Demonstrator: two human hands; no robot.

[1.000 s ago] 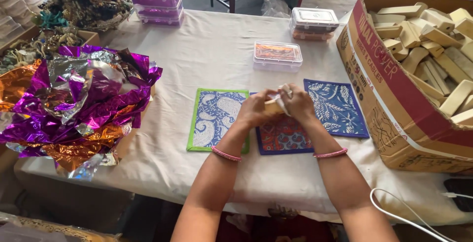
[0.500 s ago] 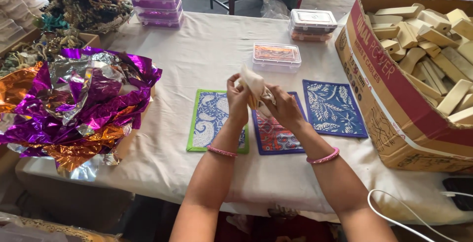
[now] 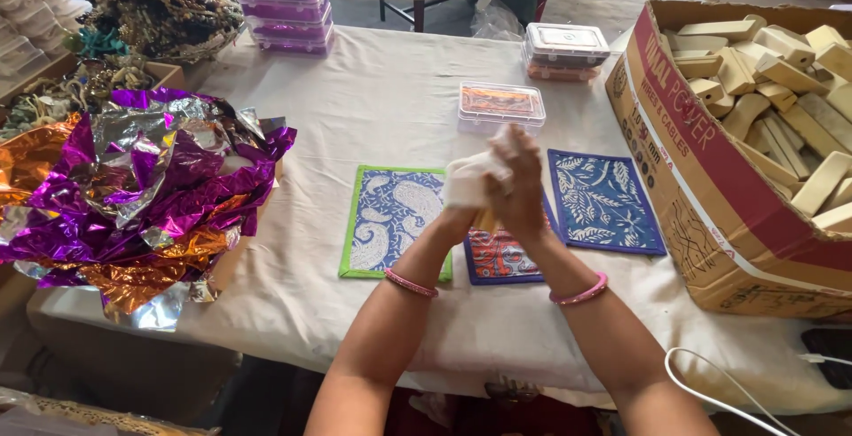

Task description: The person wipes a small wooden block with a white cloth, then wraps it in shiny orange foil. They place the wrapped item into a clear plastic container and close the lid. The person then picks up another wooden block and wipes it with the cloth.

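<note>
My left hand (image 3: 463, 196) and my right hand (image 3: 519, 189) are pressed together above the table, both gripping a small wooden block (image 3: 485, 219) with a white cloth (image 3: 468, 176) bunched over it. The cloth covers most of the left hand's fingers. Below the hands lie three patterned fabric mats: a green-edged blue paisley mat (image 3: 390, 218) on the left, a red and blue mat (image 3: 499, 257) under the hands, and a dark blue floral mat (image 3: 601, 199) on the right.
A large cardboard box (image 3: 701, 161) full of wooden blocks (image 3: 781, 72) stands at the right. Crumpled purple, silver and orange foil (image 3: 133, 187) lies left. Clear plastic boxes (image 3: 500, 104) (image 3: 565, 45) and stacked purple boxes (image 3: 284, 1) sit further back. A white cable (image 3: 710, 383) hangs at the near right edge.
The hands rose from the mats, then came together again; the white cloth, held up open half a second ago, is now bunched around the block and left hand.
</note>
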